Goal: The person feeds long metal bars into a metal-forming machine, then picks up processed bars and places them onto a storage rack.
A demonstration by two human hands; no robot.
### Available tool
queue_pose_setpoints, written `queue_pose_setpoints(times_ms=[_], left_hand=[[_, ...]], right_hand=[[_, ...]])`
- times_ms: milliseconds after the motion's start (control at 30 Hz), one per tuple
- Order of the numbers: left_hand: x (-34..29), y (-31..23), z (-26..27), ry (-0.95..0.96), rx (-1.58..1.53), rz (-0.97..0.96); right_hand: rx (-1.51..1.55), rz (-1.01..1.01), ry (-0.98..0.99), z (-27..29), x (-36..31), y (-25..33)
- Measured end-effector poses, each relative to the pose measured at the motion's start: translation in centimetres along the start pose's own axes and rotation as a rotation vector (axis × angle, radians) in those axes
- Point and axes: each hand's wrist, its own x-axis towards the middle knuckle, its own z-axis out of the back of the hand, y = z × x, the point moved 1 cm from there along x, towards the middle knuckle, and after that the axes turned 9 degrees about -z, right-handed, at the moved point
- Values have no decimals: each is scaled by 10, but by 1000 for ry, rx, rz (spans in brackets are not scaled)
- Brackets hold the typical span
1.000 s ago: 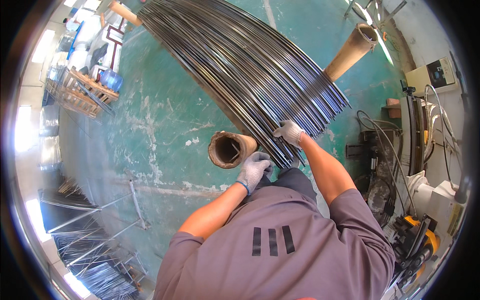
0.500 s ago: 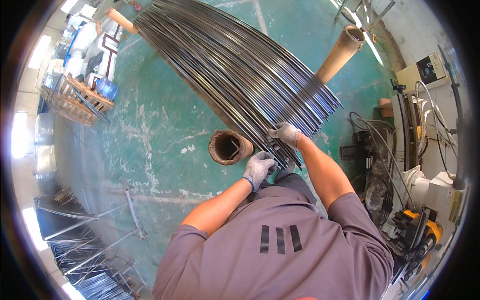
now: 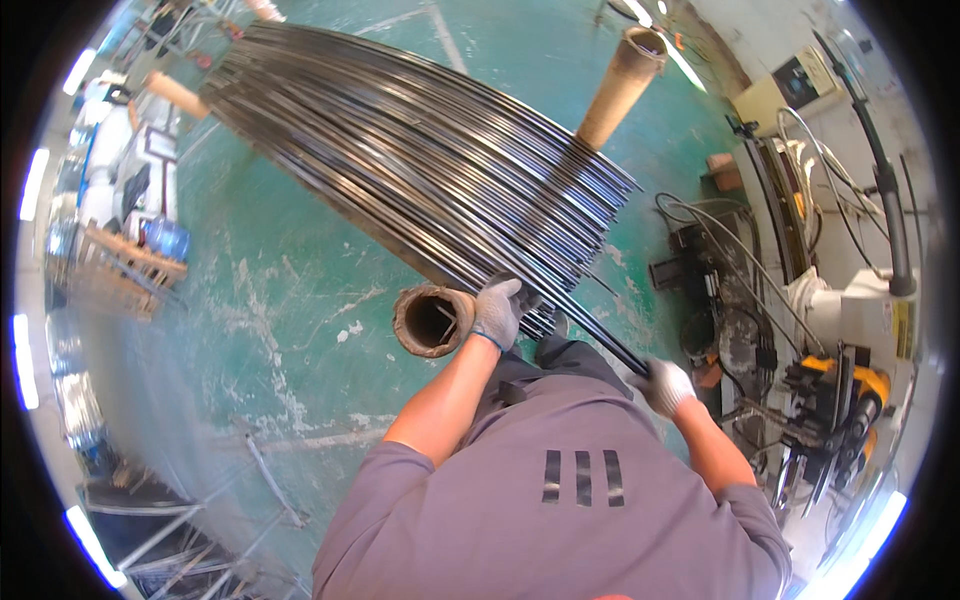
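Observation:
A wide bundle of long, dark, shiny metal rods (image 3: 400,150) fans out across the floor ahead of me. My right hand (image 3: 667,386), in a pale work glove, is closed around the near ends of a few rods (image 3: 600,331) that stick out past the others toward my right side. My left hand (image 3: 498,310), gloved too, lies at the bundle's near left edge, its dark-stained fingers curled against the rods. Close beside my left hand, a thick brown cardboard tube (image 3: 405,322) stands with its hollow end up.
Another upright cardboard tube (image 3: 612,95) stands at the bundle's far right side, and a third tube (image 3: 178,94) is at the far left. Machinery with cables (image 3: 750,310) lines the right wall. A wooden pallet (image 3: 125,270) and a metal frame (image 3: 272,480) are on the left.
My right hand has moved right and nearer to me, drawing a few rods out past the bundle. My left hand has shifted up onto the rods. The view has turned slightly.

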Motion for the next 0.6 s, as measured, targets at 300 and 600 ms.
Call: queue_pose_setpoints(times_ms=[300, 600], left_hand=[[-39, 30, -61, 96, -314, 231], [-104, 53, -125, 74, -67, 208]], right_hand=[[-76, -320, -435, -50, -129, -132], [7, -305, -792, -134, -145, -309]])
